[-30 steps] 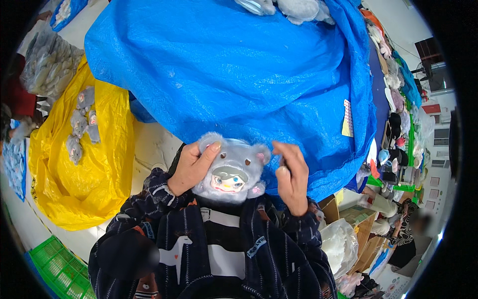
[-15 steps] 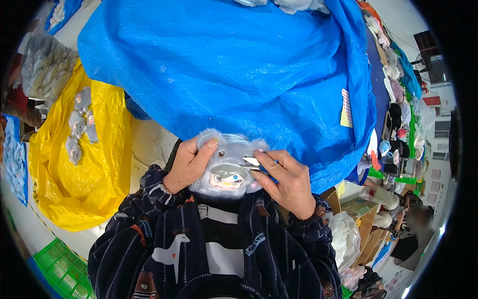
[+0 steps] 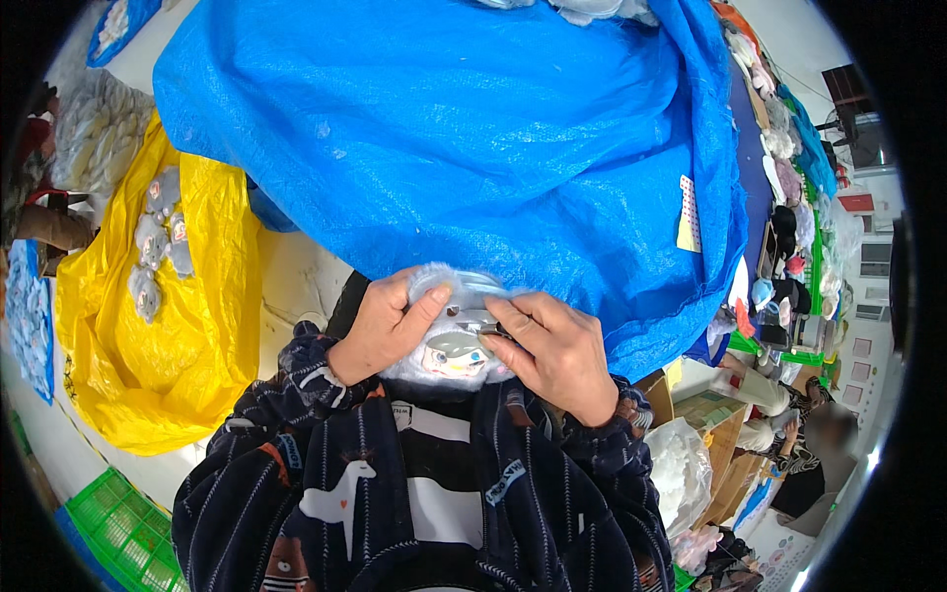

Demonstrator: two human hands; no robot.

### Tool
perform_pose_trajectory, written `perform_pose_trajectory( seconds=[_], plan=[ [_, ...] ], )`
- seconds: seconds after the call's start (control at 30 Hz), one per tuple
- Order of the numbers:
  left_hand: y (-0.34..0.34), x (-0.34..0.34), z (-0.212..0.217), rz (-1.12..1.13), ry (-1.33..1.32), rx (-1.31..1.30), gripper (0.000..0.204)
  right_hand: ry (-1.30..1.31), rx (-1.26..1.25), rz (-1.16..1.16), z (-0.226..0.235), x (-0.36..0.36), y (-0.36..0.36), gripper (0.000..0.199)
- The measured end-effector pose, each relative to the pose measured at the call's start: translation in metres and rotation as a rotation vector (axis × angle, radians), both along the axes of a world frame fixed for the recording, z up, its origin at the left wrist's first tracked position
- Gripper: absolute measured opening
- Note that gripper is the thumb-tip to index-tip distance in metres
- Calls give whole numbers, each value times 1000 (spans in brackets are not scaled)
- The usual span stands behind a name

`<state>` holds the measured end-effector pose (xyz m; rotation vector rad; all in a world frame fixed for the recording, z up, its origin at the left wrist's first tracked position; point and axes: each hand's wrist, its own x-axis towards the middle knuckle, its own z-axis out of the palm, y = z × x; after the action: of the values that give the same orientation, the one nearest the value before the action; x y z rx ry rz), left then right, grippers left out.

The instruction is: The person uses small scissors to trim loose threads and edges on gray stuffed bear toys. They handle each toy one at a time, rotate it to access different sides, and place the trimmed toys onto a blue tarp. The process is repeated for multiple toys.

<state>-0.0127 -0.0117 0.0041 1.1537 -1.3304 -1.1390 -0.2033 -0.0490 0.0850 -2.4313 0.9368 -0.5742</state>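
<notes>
A grey plush toy head (image 3: 434, 370) with a small doll-like face and a glossy grey patch above it is held close to my chest. My left hand (image 3: 390, 326) pinches the toy's upper left side, its thumb pressed into the fur. My right hand (image 3: 557, 350) is closed at the toy's right side. Between its thumb and index finger a slim metal tool (image 3: 486, 329) shows, lying against the front of the toy above the face. Most of that tool is hidden by the fingers, so its exact kind is unclear.
A blue tarp (image 3: 444, 148) spreads ahead, with grey plush pieces (image 3: 592, 8) at its far edge. To the left, a yellow sheet (image 3: 212, 345) holds several grey plush toys (image 3: 148, 242). A green crate (image 3: 123, 533) is lower left; cardboard boxes (image 3: 725, 444) and another person (image 3: 824, 444) are at right.
My right hand has moved left over the toy, carrying the metal tool onto its front and covering more of it. My left thumb has shifted slightly inward, and the toy's ears are now mostly covered.
</notes>
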Motion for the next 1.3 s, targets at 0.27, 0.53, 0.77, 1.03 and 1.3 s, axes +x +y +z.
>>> perform_pose_trajectory(
  seconds=[0.27,0.53,0.77,1.03,1.3],
  plan=[
    [1,3,-4,53,93,136,25,-1443,1150,-324,-29,-11,7,26],
    [-2,2,6,37,-5,79,22,-248,223,-111,-25,11,6,29],
    [-1,2,2,202,15,17,20,-1032,1336,-495,-39,8,19,12],
    [-3,1,1,194,-163,-104,16,-294,394,-294,-23,7,14,21],
    [0,-1,4,121,-280,-212,16,-99,228,-193,-32,17,14,25]
  ],
)
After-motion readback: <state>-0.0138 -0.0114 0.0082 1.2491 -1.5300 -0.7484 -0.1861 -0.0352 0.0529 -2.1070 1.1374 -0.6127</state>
